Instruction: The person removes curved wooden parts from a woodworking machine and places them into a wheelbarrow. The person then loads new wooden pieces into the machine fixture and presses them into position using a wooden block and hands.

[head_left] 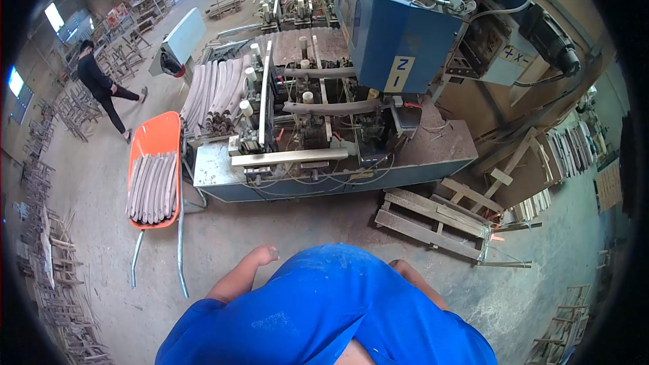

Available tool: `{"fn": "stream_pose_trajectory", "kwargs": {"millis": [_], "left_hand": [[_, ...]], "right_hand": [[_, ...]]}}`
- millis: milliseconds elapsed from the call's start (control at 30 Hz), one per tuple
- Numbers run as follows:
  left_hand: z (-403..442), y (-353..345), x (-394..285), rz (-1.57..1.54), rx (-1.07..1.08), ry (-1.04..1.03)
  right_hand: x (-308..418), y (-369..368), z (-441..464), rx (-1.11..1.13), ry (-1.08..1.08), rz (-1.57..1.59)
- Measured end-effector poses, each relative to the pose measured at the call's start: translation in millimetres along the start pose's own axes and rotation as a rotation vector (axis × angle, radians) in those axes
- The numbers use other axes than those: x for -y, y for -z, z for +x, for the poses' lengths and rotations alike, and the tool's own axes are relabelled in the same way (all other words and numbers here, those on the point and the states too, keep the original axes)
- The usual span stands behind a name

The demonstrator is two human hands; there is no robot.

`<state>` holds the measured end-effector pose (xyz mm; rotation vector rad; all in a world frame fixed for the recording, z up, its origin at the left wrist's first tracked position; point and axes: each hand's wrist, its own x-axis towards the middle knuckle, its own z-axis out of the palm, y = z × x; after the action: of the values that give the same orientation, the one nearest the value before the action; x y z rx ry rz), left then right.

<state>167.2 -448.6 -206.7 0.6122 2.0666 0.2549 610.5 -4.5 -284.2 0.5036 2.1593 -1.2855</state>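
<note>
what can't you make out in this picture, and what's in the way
All in the head view:
- Right hand: its fingers are hidden by the blue shirt.
- The wearer's feet: also hidden by the shirt.
- Orange wheelbarrow: its tray bottom is covered by the wooden pieces.
- Blue cabinet: details on its left face are too slanted and small to read.
</note>
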Motion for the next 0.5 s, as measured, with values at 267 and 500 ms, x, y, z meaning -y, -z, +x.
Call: {"fn": "stream_pose_trajectory", "kwargs": {"millis": [267, 500], "left_hand": [[-1.4, -1.8, -0.1, 0.026, 0.004, -0.007], [-4.0, -1.5, -0.1, 0.009, 0.011, -0.003]], "right_hand": [[-18.3, -14.6, 7.0, -0.015, -0.11, 0.064], [13.8, -10.0, -9.1, -0.054, -0.149, -0.082]]}}
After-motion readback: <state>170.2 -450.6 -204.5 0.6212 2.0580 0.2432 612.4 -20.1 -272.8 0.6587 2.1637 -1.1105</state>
